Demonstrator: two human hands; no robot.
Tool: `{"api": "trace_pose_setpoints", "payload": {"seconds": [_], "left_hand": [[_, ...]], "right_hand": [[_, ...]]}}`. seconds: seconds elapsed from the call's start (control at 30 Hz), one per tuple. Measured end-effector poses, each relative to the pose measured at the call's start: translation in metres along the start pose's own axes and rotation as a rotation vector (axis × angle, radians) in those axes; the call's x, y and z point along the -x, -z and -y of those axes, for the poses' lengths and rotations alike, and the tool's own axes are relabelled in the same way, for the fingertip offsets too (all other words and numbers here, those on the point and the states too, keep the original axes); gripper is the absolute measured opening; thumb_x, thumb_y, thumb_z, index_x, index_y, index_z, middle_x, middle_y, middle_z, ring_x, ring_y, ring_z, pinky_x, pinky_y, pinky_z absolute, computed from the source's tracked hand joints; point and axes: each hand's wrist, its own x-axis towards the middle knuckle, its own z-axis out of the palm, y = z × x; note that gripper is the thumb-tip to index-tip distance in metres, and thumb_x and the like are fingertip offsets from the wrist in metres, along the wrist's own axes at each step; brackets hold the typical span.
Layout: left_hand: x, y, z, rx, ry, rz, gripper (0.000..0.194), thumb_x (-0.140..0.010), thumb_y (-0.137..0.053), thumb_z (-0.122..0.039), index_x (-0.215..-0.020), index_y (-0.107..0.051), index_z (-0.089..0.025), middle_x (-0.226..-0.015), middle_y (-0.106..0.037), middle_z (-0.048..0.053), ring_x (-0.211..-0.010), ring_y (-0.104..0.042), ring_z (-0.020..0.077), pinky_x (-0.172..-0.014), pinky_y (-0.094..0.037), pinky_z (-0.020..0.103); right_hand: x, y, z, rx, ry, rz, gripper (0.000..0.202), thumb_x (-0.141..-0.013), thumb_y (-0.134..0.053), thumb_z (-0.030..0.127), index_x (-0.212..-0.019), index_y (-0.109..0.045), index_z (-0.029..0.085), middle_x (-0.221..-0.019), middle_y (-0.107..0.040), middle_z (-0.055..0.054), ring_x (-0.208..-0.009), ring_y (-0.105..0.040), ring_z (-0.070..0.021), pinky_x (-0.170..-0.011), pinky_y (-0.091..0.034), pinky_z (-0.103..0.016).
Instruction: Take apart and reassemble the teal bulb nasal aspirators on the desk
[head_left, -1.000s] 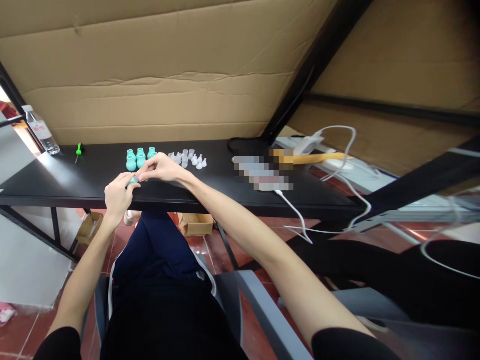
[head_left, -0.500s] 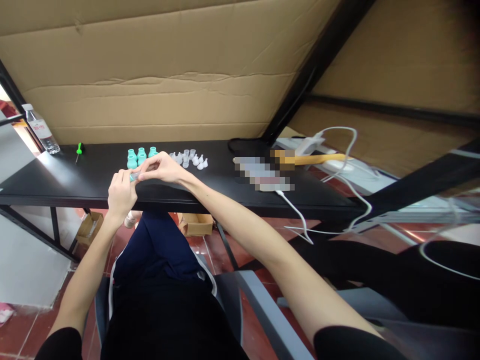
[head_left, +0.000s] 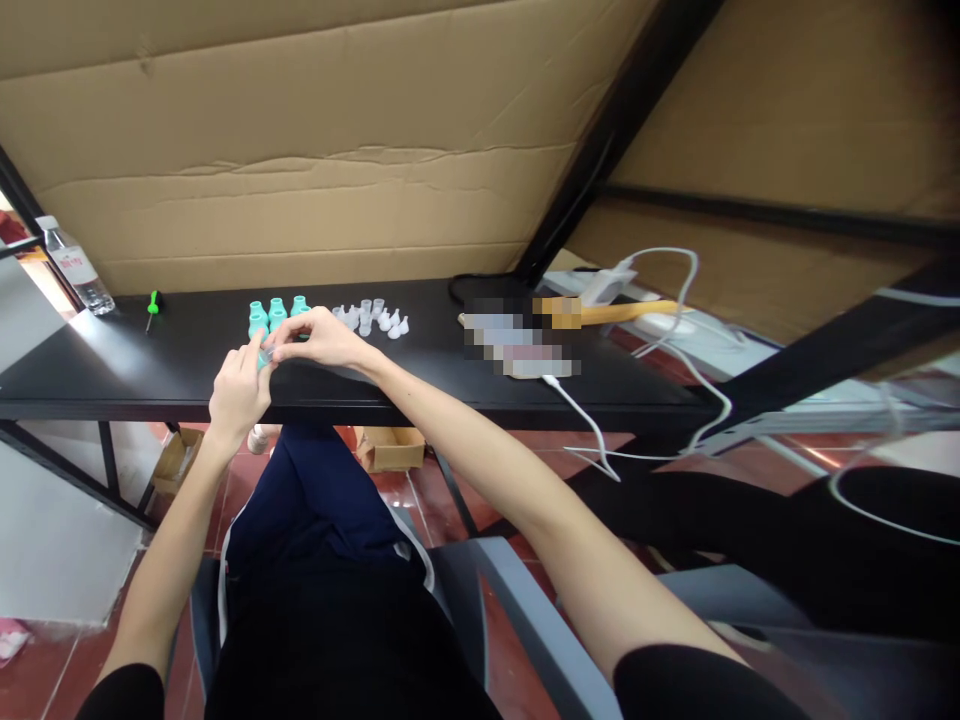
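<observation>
Above the front edge of the black tabletop, my left hand (head_left: 237,388) is closed around a small teal plastic piece (head_left: 262,360). The fingers of my right hand (head_left: 324,338) pinch a small clear plastic part (head_left: 269,350) at the end of that piece. My fingers cover most of both, so how far one sits inside the other cannot be seen. Just behind my hands stand several teal bulb-shaped plastic pieces (head_left: 277,306) in rows. To their right are several clear cup-shaped parts (head_left: 366,312) and several small white pieces with narrow stems (head_left: 396,327).
A green-handled screwdriver (head_left: 154,303) lies at the left, near a water bottle (head_left: 77,268). Toward the right are a pixelated flat device (head_left: 514,345) with a white cable (head_left: 592,425) and a yellow object (head_left: 622,314). Cardboard (head_left: 315,130) walls the table's back.
The view has shifted slightly. My hands stay together at the teal piece, which now tilts more upright, and my left fingers have shifted on it.
</observation>
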Motion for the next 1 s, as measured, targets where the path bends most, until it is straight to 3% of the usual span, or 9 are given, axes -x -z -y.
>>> {"api": "trace_pose_setpoints", "payload": {"seconds": [0.07, 0.13, 0.27, 0.4, 0.47, 0.63, 0.8, 0.9, 1.0], "left_hand": [[0.002, 0.001, -0.004, 0.0, 0.018, -0.006, 0.051, -0.115, -0.047, -0.04, -0.156, -0.061, -0.013, -0.128, -0.079, 0.02, -0.112, -0.073, 0.0342, -0.102, -0.06, 0.045], [0.003, 0.002, -0.008, -0.009, 0.04, -0.002, 0.047, -0.114, -0.051, -0.039, -0.151, -0.064, -0.014, -0.127, -0.08, 0.018, -0.112, -0.074, 0.0333, -0.101, -0.06, 0.043], [0.003, 0.003, -0.013, -0.049, 0.044, 0.028, 0.035, -0.113, -0.052, -0.036, -0.134, -0.072, -0.017, -0.122, -0.08, 0.017, -0.109, -0.074, 0.0327, -0.096, -0.059, 0.041], [0.002, 0.003, -0.015, -0.083, 0.037, 0.022, 0.033, -0.112, -0.052, -0.036, -0.129, -0.074, -0.018, -0.116, -0.08, 0.015, -0.103, -0.073, 0.032, -0.091, -0.057, 0.04], [0.002, 0.004, -0.015, -0.093, 0.028, 0.019, 0.033, -0.112, -0.053, -0.037, -0.128, -0.074, -0.019, -0.114, -0.08, 0.015, -0.102, -0.072, 0.0317, -0.09, -0.057, 0.04], [0.0, 0.005, -0.014, -0.076, 0.019, 0.021, 0.031, -0.111, -0.054, -0.038, -0.126, -0.074, -0.02, -0.113, -0.08, 0.014, -0.102, -0.072, 0.0319, -0.09, -0.056, 0.04], [0.0, 0.005, -0.016, -0.078, 0.052, 0.021, 0.027, -0.11, -0.058, -0.038, -0.123, -0.073, -0.019, -0.107, -0.079, 0.013, -0.099, -0.073, 0.0315, -0.086, -0.056, 0.038], [0.0, 0.005, -0.016, -0.081, 0.094, 0.038, 0.027, -0.109, -0.06, -0.04, -0.122, -0.071, -0.019, -0.102, -0.077, 0.012, -0.094, -0.073, 0.0312, -0.083, -0.055, 0.037], [0.0, 0.005, -0.016, -0.061, 0.096, 0.06, 0.024, -0.11, -0.059, -0.039, -0.122, -0.07, -0.02, -0.105, -0.077, 0.012, -0.096, -0.073, 0.031, -0.084, -0.054, 0.037]], "right_hand": [[0.002, 0.016, 0.004, 0.054, 0.01, -0.058, 0.034, -0.086, -0.089, 0.055, -0.084, -0.085, 0.021, -0.097, -0.088, -0.008, -0.097, -0.081, -0.025, -0.094, -0.064, -0.041], [0.01, 0.042, 0.007, 0.178, 0.02, -0.204, 0.041, -0.092, -0.082, 0.062, -0.088, -0.086, 0.021, -0.098, -0.087, -0.009, -0.093, -0.08, -0.0249, -0.09, -0.063, -0.041], [0.042, 0.108, 0.001, 0.683, 0.028, -0.492, 0.029, -0.095, -0.079, 0.052, -0.083, -0.083, 0.026, -0.09, -0.085, -0.007, -0.086, -0.074, -0.0261, -0.091, -0.059, -0.046], [0.072, 0.149, -0.012, 0.844, -0.077, -0.61, 0.03, -0.096, -0.076, 0.051, -0.081, -0.082, 0.025, -0.08, -0.079, -0.007, -0.073, -0.066, -0.0239, -0.079, -0.055, -0.044], [0.079, 0.157, -0.016, 0.87, -0.093, -0.522, 0.032, -0.095, -0.078, 0.053, -0.08, -0.083, 0.025, -0.076, -0.077, -0.006, -0.071, -0.063, -0.0225, -0.076, -0.053, -0.042], [0.084, 0.165, -0.013, 0.877, -0.109, -0.127, 0.028, -0.091, -0.082, 0.051, -0.079, -0.086, 0.027, -0.08, -0.08, -0.004, -0.073, -0.065, -0.0204, -0.073, -0.05, -0.037], [0.088, 0.17, -0.012, 0.851, -0.146, -0.048, 0.007, -0.081, -0.082, 0.027, -0.083, -0.089, 0.026, -0.084, -0.084, -0.002, -0.077, -0.07, -0.0197, -0.074, -0.051, -0.035], [0.088, 0.169, -0.013, 0.838, -0.192, 0.014, 0.005, -0.077, -0.083, 0.023, -0.077, -0.087, 0.027, -0.079, -0.083, -0.001, -0.071, -0.069, -0.0182, -0.072, -0.052, -0.034], [0.086, 0.164, -0.007, 0.799, -0.188, -0.009, 0.004, -0.078, -0.085, 0.025, -0.074, -0.086, 0.027, -0.079, -0.084, -0.001, -0.071, -0.069, -0.0189, -0.072, -0.052, -0.035]]}}
